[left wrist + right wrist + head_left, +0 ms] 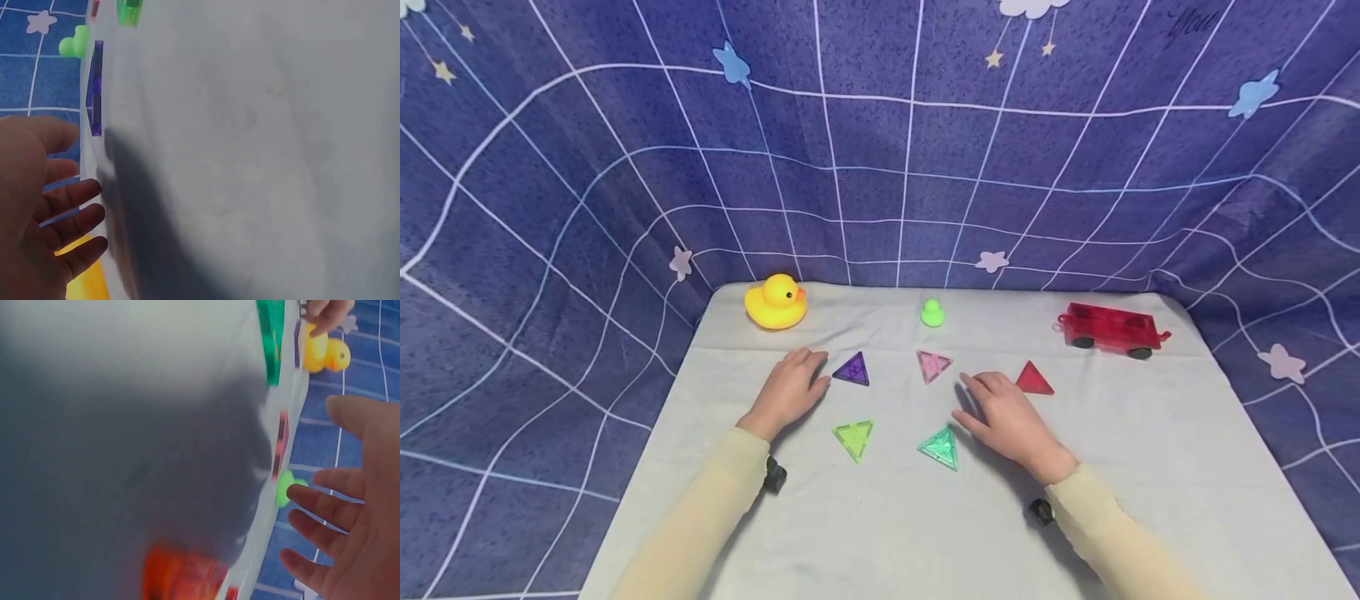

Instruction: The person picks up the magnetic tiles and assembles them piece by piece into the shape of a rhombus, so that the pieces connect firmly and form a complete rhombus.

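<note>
My left hand (786, 390) hovers with loosely bent fingers just left of a purple triangular tile (853, 369), holding nothing. In the left wrist view that tile (96, 90) lies beyond the thumb. My right hand (1011, 421) also holds nothing, its fingers spread. Around it lie a pink triangular tile (933, 365), a teal one (942, 447) and a red one (1033, 379), partly behind the hand. A lime-green triangular tile (854, 438) rests between the two hands, nearer the front. The right wrist view shows a blurred orange-red object (181, 575) low down.
Along the back of the white-covered table (880, 542) stand a yellow rubber duck (776, 302), a small green duck (932, 313) and a red toy wagon (1112, 328) with dark wheels. A blue gridded cloth (865, 192) hangs behind and at both sides.
</note>
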`<state>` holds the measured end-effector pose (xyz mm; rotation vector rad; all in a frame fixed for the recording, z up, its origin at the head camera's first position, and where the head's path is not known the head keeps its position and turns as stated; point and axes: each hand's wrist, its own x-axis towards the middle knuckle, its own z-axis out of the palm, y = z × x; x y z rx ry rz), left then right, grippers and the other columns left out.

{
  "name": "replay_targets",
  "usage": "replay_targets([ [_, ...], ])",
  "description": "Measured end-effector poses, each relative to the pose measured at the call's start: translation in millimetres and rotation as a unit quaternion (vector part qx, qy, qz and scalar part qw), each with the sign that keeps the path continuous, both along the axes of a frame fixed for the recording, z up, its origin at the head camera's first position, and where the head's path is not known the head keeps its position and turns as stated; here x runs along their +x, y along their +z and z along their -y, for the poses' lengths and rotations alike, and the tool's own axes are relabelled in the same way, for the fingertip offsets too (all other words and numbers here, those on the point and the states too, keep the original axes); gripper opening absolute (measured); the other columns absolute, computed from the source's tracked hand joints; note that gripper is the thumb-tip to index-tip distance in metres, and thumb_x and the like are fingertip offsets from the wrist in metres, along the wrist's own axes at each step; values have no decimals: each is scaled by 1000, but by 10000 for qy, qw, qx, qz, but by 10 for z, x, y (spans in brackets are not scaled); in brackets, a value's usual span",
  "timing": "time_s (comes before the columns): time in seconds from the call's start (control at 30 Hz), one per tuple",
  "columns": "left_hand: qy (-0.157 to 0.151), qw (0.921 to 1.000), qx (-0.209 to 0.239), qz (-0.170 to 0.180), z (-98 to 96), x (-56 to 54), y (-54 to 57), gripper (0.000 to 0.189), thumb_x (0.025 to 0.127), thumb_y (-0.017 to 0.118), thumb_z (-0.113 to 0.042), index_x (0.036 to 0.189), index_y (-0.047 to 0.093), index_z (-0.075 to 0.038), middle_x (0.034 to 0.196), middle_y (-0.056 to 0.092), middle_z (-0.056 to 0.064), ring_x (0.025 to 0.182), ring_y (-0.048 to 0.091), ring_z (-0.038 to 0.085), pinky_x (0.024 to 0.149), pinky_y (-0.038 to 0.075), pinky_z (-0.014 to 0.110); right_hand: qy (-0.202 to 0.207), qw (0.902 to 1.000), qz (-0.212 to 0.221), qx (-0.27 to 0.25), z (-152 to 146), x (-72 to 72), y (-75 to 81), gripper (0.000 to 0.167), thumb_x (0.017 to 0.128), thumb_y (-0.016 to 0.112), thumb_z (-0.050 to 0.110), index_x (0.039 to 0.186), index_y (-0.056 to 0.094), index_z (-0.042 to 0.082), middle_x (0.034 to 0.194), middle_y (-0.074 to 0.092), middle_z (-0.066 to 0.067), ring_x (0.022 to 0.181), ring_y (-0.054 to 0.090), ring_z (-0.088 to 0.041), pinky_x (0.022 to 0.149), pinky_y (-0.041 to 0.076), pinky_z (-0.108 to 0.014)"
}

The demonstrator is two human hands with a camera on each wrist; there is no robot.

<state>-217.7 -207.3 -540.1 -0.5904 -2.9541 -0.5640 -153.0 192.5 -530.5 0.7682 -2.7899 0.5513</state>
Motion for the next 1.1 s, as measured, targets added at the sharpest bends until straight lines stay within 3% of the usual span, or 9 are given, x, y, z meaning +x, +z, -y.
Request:
replay_targets([
  [0.3,-33,10000,52,-27,-77,-29,-36,45,99,70,-23,137,62,1,123,64,17,121,57,37,105,43,54,497,9987,-72,7,499,-10,-12,48,95,78,35,129,69,2,115,69,-11,111,62,-29,97,50,-47],
  [0.67,-25,10000,7,43,-162,-85,-101,43,99,71,-26,132,66,1,116,64,13,113,59,32,102,46,49,1046,9937,-386,73,1074,24,-67,38,95,78,31,120,72,4,105,70,-7,95,65,-25,84,53,-43],
  [0.83,-30,10000,47,-6,-200,-93,-107,42,97,73,-24,131,67,0,116,65,13,112,60,33,101,47,49,1152,9920,-426,275,1277,65,-109,34,95,77,33,117,73,7,101,70,-5,90,64,-23,80,53,-41],
  [1.1,-38,9998,104,-144,-272,-73,-111,40,95,77,-21,127,69,0,111,65,12,106,62,33,95,49,49,1002,9917,-362,714,1492,152,-98,42,96,72,51,115,72,14,97,67,0,86,61,-20,74,52,-39],
])
